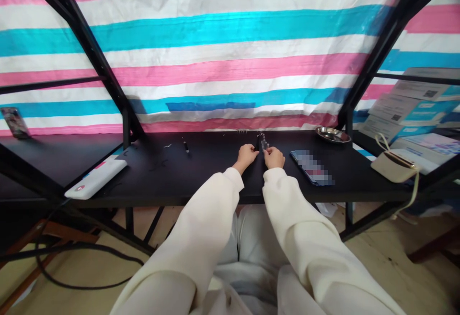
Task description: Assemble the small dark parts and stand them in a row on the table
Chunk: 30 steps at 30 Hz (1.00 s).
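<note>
Pinching the near end of the grey knobbly strip (264, 141), which ran lengthwise forward, the right hand (274, 157) sat just beside the left hand (247, 156), pinched on a dark piece (258, 143).

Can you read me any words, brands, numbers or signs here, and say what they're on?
No words or numbers are readable.
Stacked boxes: print and square codes, too small and blurred.
Phone: pixelated, unreadable.
Long white case: round mark, too small to read.
</note>
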Tool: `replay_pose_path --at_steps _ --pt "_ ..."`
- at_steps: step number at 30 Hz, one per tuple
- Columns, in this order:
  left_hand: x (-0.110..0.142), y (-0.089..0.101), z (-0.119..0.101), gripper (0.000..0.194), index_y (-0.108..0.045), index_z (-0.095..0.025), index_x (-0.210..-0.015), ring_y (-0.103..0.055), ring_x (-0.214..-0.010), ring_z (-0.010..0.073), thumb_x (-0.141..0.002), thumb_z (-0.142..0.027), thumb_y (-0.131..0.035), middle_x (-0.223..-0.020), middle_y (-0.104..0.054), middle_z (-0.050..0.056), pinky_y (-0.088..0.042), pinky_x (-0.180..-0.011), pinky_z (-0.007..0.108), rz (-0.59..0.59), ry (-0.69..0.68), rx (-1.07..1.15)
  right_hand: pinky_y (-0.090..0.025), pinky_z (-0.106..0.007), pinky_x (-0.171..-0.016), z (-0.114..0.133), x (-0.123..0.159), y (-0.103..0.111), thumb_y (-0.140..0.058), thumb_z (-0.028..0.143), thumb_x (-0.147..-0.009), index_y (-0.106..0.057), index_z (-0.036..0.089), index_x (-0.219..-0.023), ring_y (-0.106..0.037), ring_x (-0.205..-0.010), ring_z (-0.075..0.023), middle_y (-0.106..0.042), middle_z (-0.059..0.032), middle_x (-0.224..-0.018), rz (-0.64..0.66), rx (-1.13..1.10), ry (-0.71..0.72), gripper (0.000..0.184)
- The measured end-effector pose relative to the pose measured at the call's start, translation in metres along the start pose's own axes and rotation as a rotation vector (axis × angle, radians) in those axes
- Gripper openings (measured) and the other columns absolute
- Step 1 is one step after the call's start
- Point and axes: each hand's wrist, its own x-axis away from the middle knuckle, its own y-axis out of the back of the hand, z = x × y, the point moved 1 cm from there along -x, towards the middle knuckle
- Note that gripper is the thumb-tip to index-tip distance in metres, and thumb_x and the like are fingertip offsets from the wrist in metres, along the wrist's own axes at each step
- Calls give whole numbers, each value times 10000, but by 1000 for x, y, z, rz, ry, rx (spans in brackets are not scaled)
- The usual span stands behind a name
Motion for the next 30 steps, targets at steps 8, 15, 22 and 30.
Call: replay_pose_path --at_steps 8,15,22,30 --pt "3 -8 -1 151 -667 -149 -759 -598 -822 231 -723 -289 -622 -839 -654 138 -434 -747 328 30 -14 -205 -355 -413 -821 1 -1 -2 -543 276 -784 -669 184 -875 -583 -936 -253 -655 -113 -954 53 102 -22 181" --pt "7 -5 -10 177 -646 -141 -828 -598 -872 246 -740 -289 -608 -906 -634 156 -433 -760 338 73 28 -275 -362 -397 -794 -1 -1 -5 -555 269 -758 -691 185 -845 -584 -910 -256 -662 -113 -941 44 140 -6 182" --pt "15 9 -14 309 -625 -142 -859 -584 -928 298 -732 -424 -616 -933 -614 175 -421 -796 386 113 -14 -386 -359 -414 -804 -3 0 -7 -599 342 -715 -666 179 -896 -558 -944 -268 -639 -131 -972 32 158 -6 252" --pt "27 52 11 196 -622 -167 -715 -595 -866 271 -701 -360 -653 -798 -611 120 -421 -783 349 123 -100 -403 -348 -412 -812 5 7 1 -530 259 -720 -516 154 -1054 -511 -999 -271 -601 -121 -1020 -26 33 -22 350"
